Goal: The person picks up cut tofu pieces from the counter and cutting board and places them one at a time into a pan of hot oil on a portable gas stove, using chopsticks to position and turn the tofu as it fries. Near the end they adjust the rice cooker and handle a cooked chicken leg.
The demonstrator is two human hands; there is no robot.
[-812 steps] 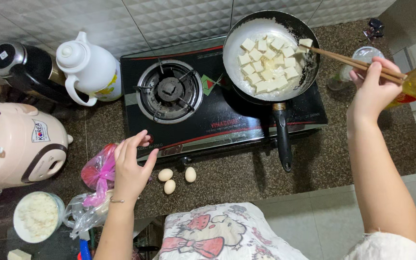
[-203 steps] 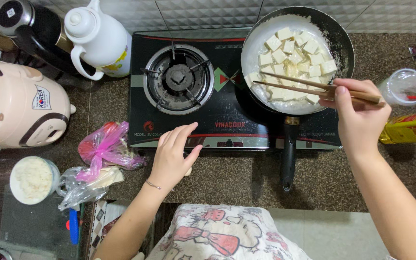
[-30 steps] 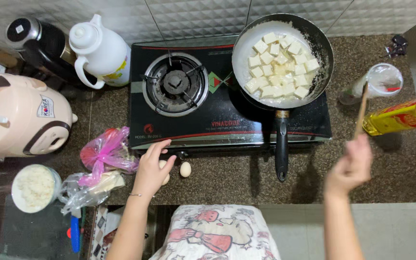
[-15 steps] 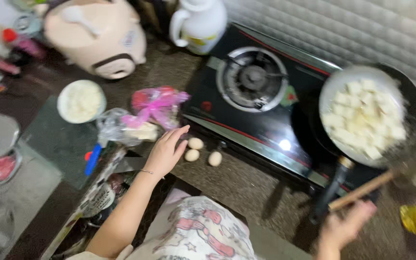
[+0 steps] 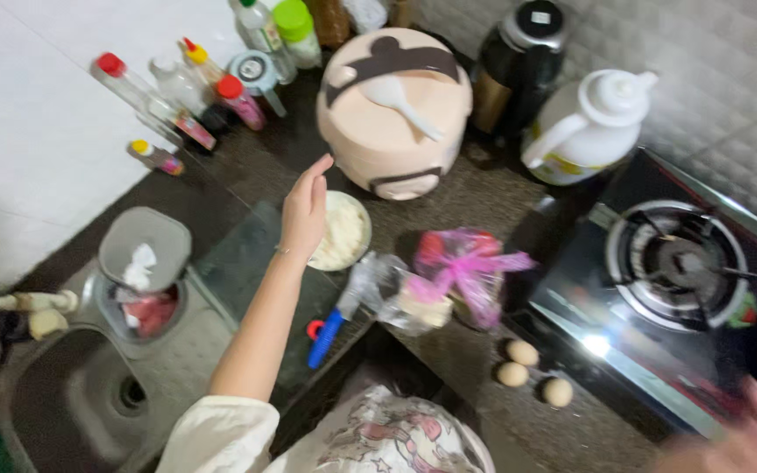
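Your left hand hovers open over the white bowl beside the pink rice cooker; bottles crowd the table's far edge. Your right hand is blurred; I cannot tell its grip.

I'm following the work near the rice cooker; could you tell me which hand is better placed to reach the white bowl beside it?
The left hand, probably. It hovers open over the rim of the white bowl, just in front of the pink rice cooker. The right hand sits blurred at the lower right edge, beyond the gas stove.
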